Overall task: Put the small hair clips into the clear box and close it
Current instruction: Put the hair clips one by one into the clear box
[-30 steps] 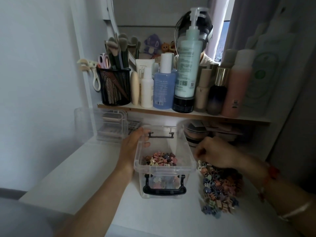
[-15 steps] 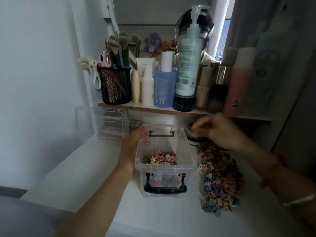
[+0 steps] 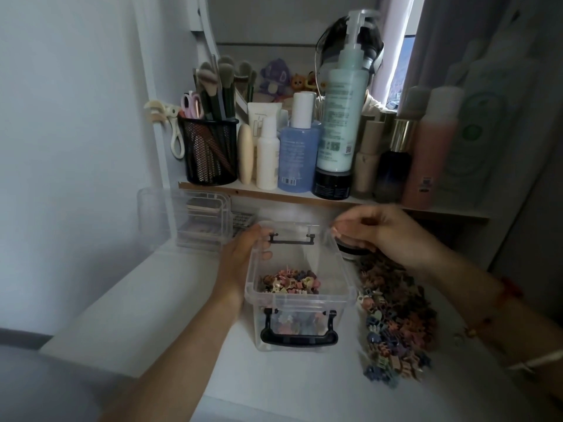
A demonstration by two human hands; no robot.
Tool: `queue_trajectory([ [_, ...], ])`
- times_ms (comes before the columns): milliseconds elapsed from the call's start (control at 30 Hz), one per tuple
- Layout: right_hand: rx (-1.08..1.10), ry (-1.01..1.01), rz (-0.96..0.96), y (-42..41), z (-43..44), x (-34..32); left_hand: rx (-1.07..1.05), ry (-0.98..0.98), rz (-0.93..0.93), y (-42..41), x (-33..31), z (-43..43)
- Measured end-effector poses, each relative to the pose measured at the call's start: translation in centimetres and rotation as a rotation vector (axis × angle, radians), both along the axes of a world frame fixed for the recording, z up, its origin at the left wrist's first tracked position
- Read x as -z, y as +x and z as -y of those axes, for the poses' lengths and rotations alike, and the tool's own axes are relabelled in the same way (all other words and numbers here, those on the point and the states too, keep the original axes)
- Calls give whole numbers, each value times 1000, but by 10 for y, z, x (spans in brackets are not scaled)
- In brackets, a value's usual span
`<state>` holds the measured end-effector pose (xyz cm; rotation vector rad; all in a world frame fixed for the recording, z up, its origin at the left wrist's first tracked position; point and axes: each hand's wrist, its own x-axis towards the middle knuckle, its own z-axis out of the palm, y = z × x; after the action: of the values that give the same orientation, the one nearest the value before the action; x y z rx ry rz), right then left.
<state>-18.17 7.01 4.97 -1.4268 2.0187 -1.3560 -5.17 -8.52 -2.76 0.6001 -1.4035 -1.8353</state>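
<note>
The clear box stands open on the white desk, with black handles at its front and back. A layer of small hair clips in mixed colours covers its bottom. My left hand grips the box's back left corner, thumb over the rim. A loose pile of hair clips lies on the desk to the right of the box. My right hand hovers above the box's back right corner, fingers pinched together; what they hold is mostly hidden. No lid is in view.
A low shelf just behind the box carries bottles and a black mesh brush cup. A clear drawer organiser sits back left. A round jar stands under my right hand. The desk's front edge is near.
My right hand lifted off the clip pile and swung up and left to the box's back right corner. My left hand and the box stayed put.
</note>
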Motion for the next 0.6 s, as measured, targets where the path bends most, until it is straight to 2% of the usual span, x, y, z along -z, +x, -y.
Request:
queue_trajectory([
  [67,-54,3,-11,3,0,-3,24,-1,8,0,0,1],
  [100,-9,12,-68,1,2,0,29,-2,10,0,0,1],
  [134,80,47,-192,-5,3,6,23,-9,6,0,0,1],
  [200,230,241,-527,-16,2,19,10,-16,-6,0,2,0],
  [267,231,434,-690,-23,-1,33,13,-14,-13,2,1,-2],
  [434,195,530,-672,-27,-1,40,49,-103,-8,5,4,-6],
  [601,175,571,-598,-25,0,36,46,-29,2,2,2,0],
])
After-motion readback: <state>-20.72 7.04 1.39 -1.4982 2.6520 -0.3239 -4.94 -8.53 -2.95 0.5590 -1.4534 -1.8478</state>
